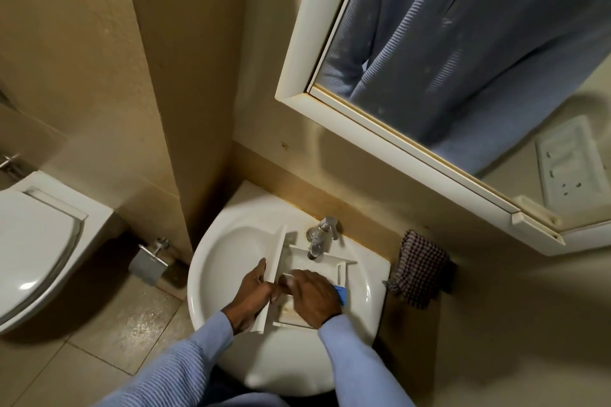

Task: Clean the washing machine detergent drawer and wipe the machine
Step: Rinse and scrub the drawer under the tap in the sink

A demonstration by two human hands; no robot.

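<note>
The white detergent drawer [299,261] lies in the white sink [228,241], under the chrome tap [319,238]. My left hand [254,294] grips the drawer's front panel at its left side. My right hand [312,296] rests inside the drawer's compartments, fingers curled down onto the plastic; whether it holds anything is hidden. A small blue piece [341,293] of the drawer shows just right of that hand. The near compartment looks stained brown. No washing machine is in view.
A checked cloth [420,271] hangs on the wall right of the sink. A framed mirror [429,82] is above it, a toilet [36,241] at left, a paper holder [150,261] low on the wall, and a wall socket [568,168].
</note>
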